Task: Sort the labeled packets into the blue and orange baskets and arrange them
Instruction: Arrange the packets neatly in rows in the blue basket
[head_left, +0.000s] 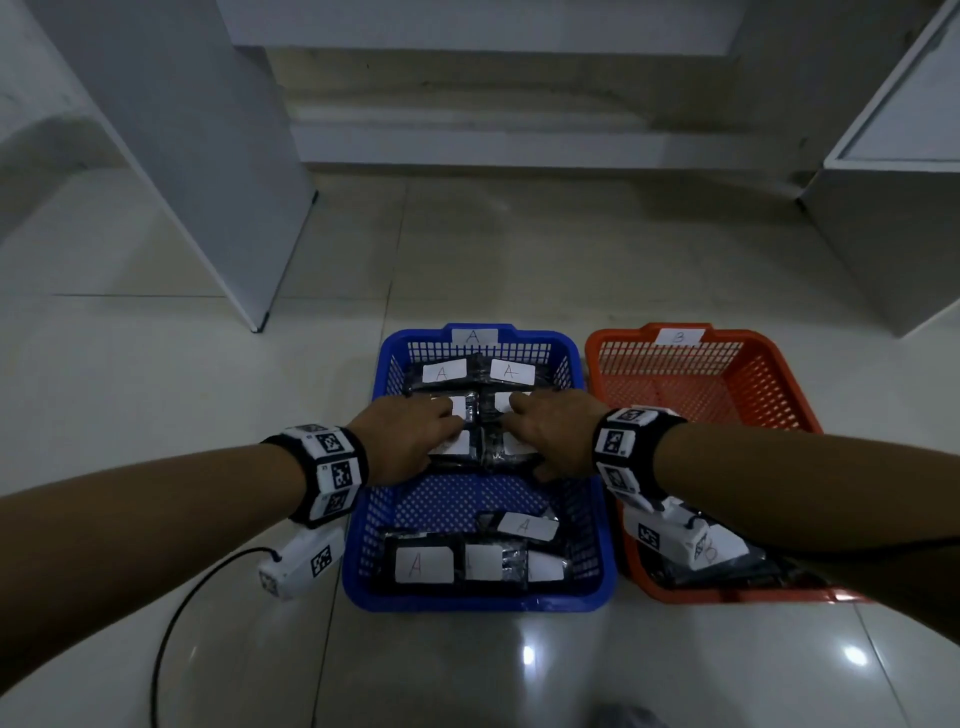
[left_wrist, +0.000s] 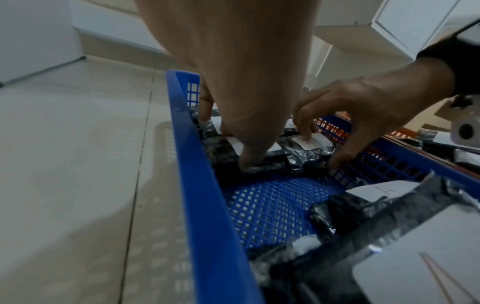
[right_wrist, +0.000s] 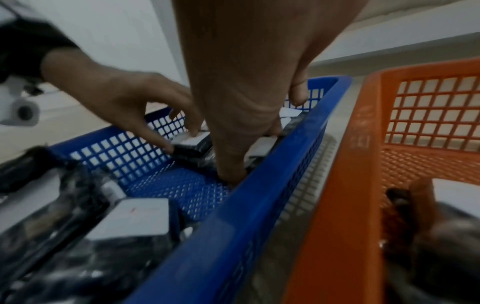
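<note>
Pale glossy floor tiles (head_left: 156, 415) carry two mesh plastic baskets side by side, with white cabinet panels standing behind them. On the left sits the blue plastic mesh basket (head_left: 363, 519), tagged A on its far rim; touching its right wall stands the orange plastic mesh basket (head_left: 779, 384), tagged B.

Inside the blue basket, black shiny plastic packets with white paper labels lie in rows. A far pair (head_left: 478, 371) shows its A labels against the back wall. A loose heap (head_left: 467, 561) lies at the near wall, one packet tilted across the others. Bare blue mesh separates that heap from the middle rows (head_left: 480, 441), where both hands work.

The left hand (head_left: 410, 436) covers the left column and the right hand (head_left: 550, 434) the right column, each nearer its own side. In the left wrist view, the left fingers (left_wrist: 249, 160) curl down over the near edge of a packet while the right hand pinches its neighbour, fingertips on the label and thumb at the near edge. So each hand is clamped on a packet.

Those packets run long axis left to right, their near edges under the thumbs. Squaring the rows would likely mean pushing away, toward the far pair. Dark packets (head_left: 727, 566) lie at the orange basket's near end, partly hidden by the right forearm.
</note>
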